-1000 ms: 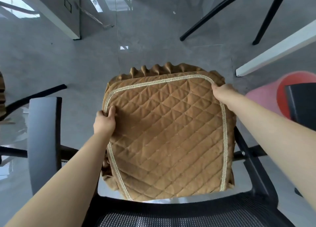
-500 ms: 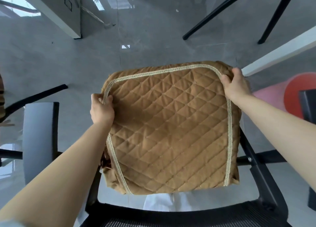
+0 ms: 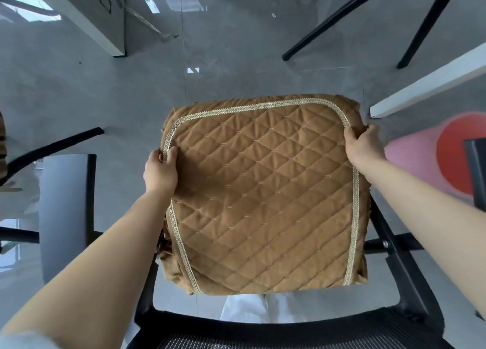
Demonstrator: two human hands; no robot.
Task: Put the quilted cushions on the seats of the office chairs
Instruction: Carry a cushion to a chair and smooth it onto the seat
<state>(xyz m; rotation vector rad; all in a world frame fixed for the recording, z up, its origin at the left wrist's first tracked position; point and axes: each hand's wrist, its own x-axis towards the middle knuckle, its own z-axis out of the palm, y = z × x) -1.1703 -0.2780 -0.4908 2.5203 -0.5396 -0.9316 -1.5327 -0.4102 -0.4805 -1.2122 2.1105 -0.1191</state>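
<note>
In the head view, the brown quilted cushion point(image 3: 263, 196) filled the middle of the frame, spread flat over the seat of the office chair point(image 3: 402, 267), whose black frame showed at its right and lower edges, with the mesh backrest point(image 3: 236, 342) along the bottom. The left hand point(image 3: 161, 171) was closed on the cushion's left edge, thumb on top by the gold trim, and the right hand point(image 3: 364, 146) was closed over the upper right corner, probably to pull the fabric taut and square it to the seat. The grey armrest point(image 3: 64, 212) at the left stayed uncovered, so the cushion seemed meant for the seat alone.
</note>
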